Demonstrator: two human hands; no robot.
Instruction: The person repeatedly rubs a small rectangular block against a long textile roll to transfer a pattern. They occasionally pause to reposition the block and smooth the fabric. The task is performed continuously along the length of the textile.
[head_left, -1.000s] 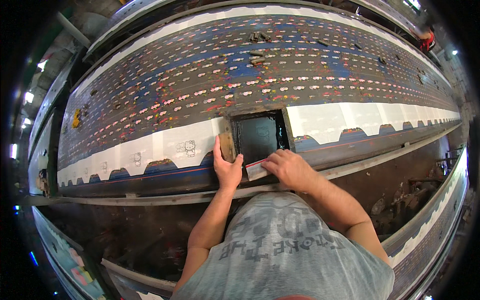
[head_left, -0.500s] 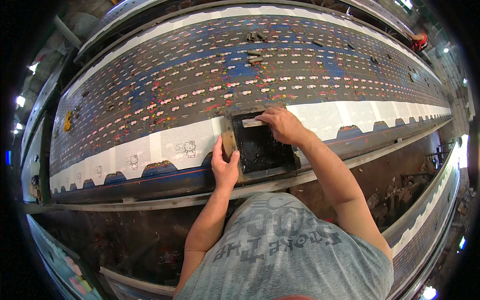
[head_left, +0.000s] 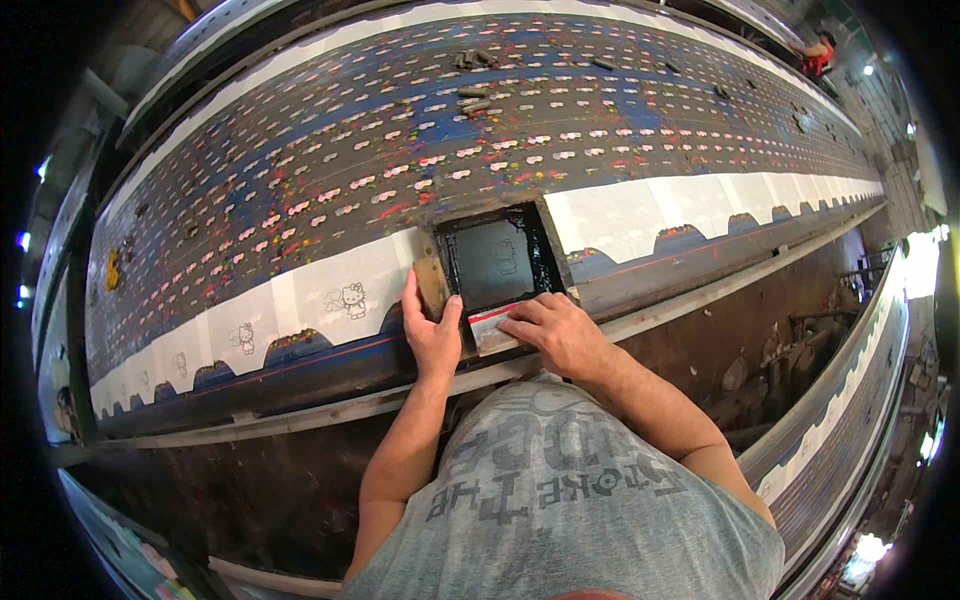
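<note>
A screen printing frame point(head_left: 428, 272) lies on a row of white cut pieces point(head_left: 690, 210) along the near side of a long printing table. Its dark mesh point(head_left: 490, 262) shows a faint figure outline, with glossy black ink around the edges. My left hand point(head_left: 436, 340) grips the left side of the frame, thumb on the near side and fingers along the outside. With my right hand point(head_left: 562, 335) I hold a squeegee point(head_left: 492, 330) flat across the near end of the frame. Pieces to the left bear black outline cartoon cats point(head_left: 353, 300); those to the right look unprinted.
Dark short cylinders point(head_left: 475, 105) lie on the patterned tabletop point(head_left: 330, 150). Something yellow point(head_left: 112, 268) lies at its left end. A rail point(head_left: 640, 320) runs along the near edge. A person in red point(head_left: 818, 62) is at the far right. Another table stands lower right.
My right hand has drawn the squeegee from the far end of the frame to its near end. The mesh now shows the faint figure. My left hand stays on the frame.
</note>
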